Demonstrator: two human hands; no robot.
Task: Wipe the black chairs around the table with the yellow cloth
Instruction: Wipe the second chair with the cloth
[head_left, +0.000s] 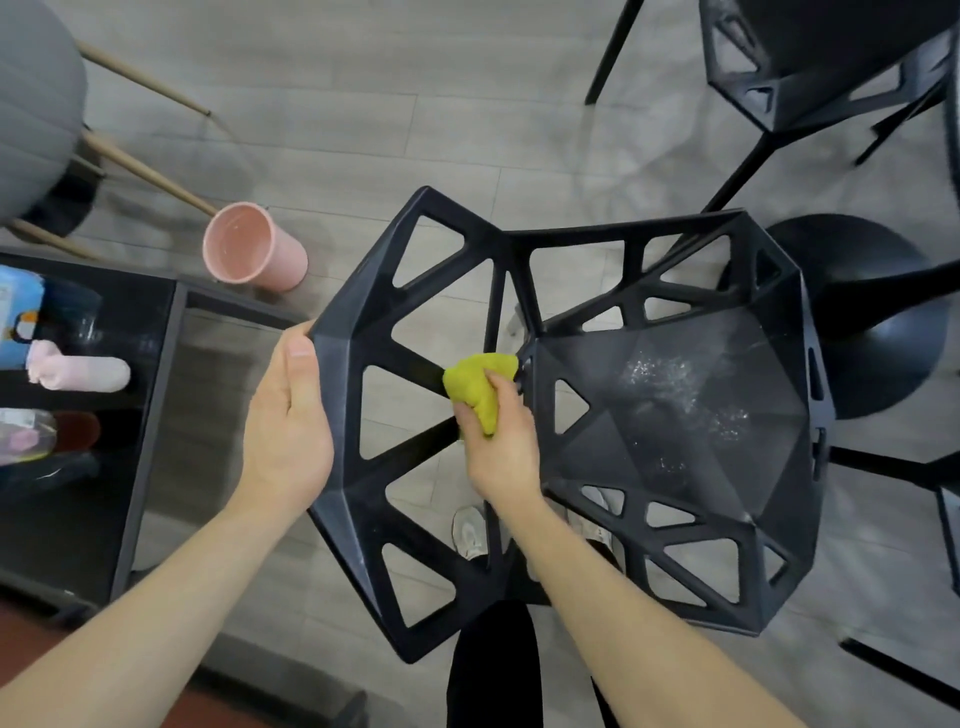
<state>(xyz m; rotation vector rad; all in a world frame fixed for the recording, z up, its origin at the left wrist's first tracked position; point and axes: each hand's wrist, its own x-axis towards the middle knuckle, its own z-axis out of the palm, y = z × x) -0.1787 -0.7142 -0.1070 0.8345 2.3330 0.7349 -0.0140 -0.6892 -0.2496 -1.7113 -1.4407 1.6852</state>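
— Where is the yellow cloth sitting?

— The right hand is gripping it, bunched up, fingers curling round it, and pressing it against the black chair where the open-lattice back is meeting the seat.

— And the left hand?

— It is clasping the top edge of the chair's back, thumb lying along the rim, fingers wrapping behind.

— Anything nearby?

— A pink cup is standing on the floor just beyond the chair, and a second black chair is standing further off.
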